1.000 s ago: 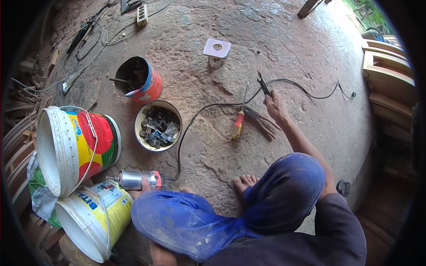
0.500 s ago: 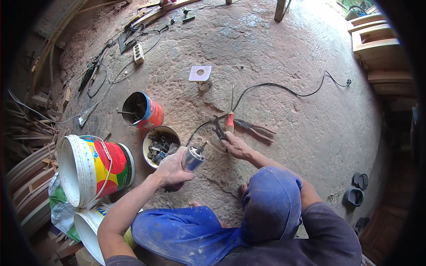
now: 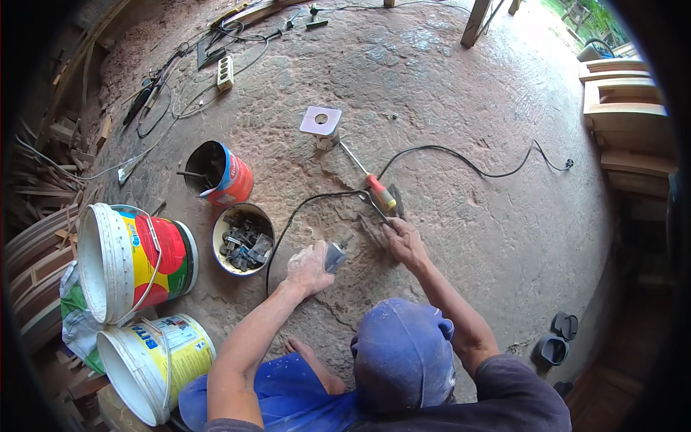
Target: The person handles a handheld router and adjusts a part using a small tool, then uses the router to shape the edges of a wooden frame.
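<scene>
My left hand (image 3: 308, 271) is wrapped round a silver cylindrical trim router motor (image 3: 334, 256), whose thin shaft points up to the right. My right hand (image 3: 407, 243) is closed on a dark metal hand tool (image 3: 376, 207), blurred and partly hidden by the fingers. Just beyond it lies a screwdriver (image 3: 377, 190) with a red and yellow handle, its tip toward the router base (image 3: 321, 120), which has a square pinkish plate with a round hole. Dark pliers (image 3: 397, 200) lie beside the handle, mostly covered by my right hand.
Left of my hands stand a bowl of metal parts (image 3: 245, 243), a red tin (image 3: 237, 180) and two large paint buckets (image 3: 169, 259). A black cord (image 3: 475, 170) runs across the rough floor to a plug. A socket strip (image 3: 225, 72) lies far left; wooden frames (image 3: 625, 108) stand far right.
The screwdriver has swung from pointing straight away to slanting left. My right hand has moved right and nearer, over the pliers. My left hand has carried the router motor slightly right.
</scene>
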A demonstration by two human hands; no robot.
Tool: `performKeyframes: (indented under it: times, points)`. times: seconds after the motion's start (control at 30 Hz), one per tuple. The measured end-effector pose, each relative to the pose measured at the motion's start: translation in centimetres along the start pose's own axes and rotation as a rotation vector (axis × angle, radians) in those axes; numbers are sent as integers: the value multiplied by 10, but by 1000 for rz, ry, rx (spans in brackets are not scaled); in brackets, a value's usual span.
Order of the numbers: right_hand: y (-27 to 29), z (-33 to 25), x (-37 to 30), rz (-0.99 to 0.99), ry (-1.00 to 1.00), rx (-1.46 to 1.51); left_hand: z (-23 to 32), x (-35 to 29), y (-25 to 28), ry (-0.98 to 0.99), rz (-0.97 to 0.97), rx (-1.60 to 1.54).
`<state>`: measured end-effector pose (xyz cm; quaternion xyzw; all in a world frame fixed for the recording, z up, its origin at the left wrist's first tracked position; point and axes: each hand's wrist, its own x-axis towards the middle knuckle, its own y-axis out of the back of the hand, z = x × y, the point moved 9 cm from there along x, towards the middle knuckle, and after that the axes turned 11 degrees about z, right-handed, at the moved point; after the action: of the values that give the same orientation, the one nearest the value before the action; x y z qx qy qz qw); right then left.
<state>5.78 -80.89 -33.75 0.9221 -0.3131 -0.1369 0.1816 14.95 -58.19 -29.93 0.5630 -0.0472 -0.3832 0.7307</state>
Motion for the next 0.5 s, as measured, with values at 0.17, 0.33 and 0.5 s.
performKeyframes:
  times: [0.17, 0.33, 0.5]
  points:
    - [13, 0, -31, -63, -215, 283, -15, -4, -20, 26, 61, 46]
    - [48, -33, -63, -94, -137, 448, -17, -3, -19, 47, 92, 67]
    - [90, -3, -73, 160, -164, 566, -10, 0, -19, 63, 56, 78]
